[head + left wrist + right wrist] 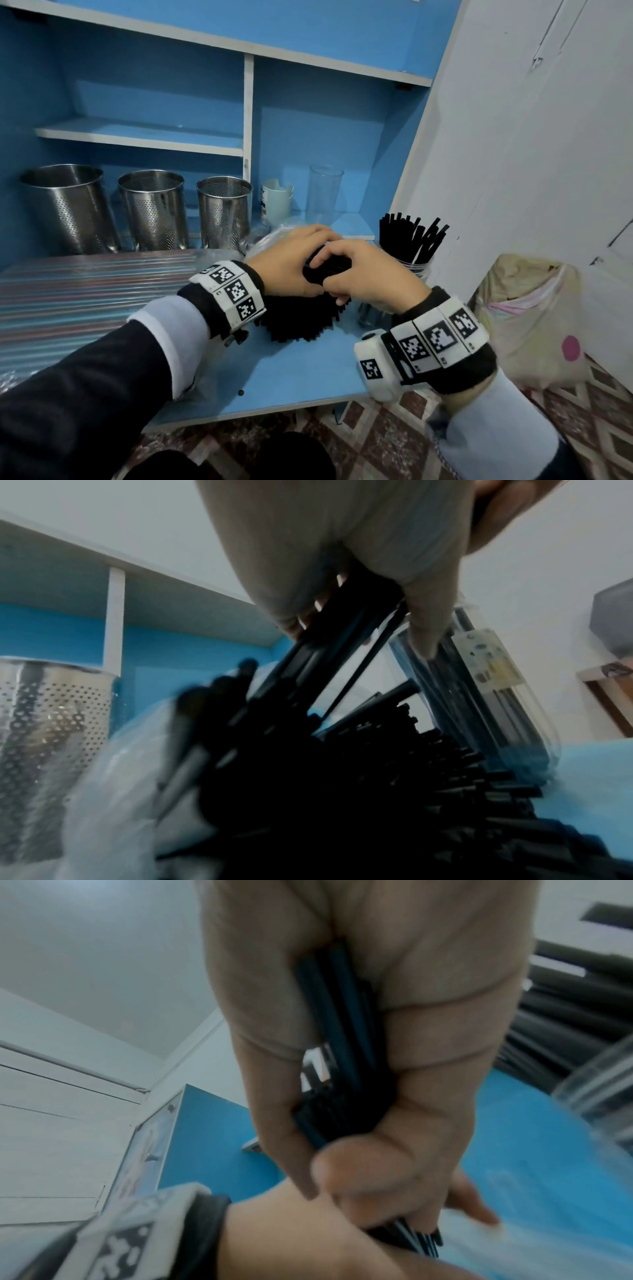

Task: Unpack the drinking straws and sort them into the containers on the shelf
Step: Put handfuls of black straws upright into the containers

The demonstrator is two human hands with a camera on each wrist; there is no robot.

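A heap of black straws (298,320) lies on the blue shelf board (294,373), half out of a clear plastic bag (113,777). Both hands meet above it. My left hand (294,263) curls its fingers (424,631) round a small bundle of black straws (346,610) lifted off the heap. My right hand (358,270) grips the same bundle (337,1031) from the other side, and the left thumb (363,1175) presses against it. A clear jar (416,265) at the right holds several black straws upright. Three perforated steel containers (156,210) stand at the back left.
A flat pack of striped coloured straws (68,294) covers the left of the board. A white cup (275,202) and an empty clear glass (323,192) stand behind the hands. A lined waste bin (527,318) sits on the floor at the right, beside the white wall.
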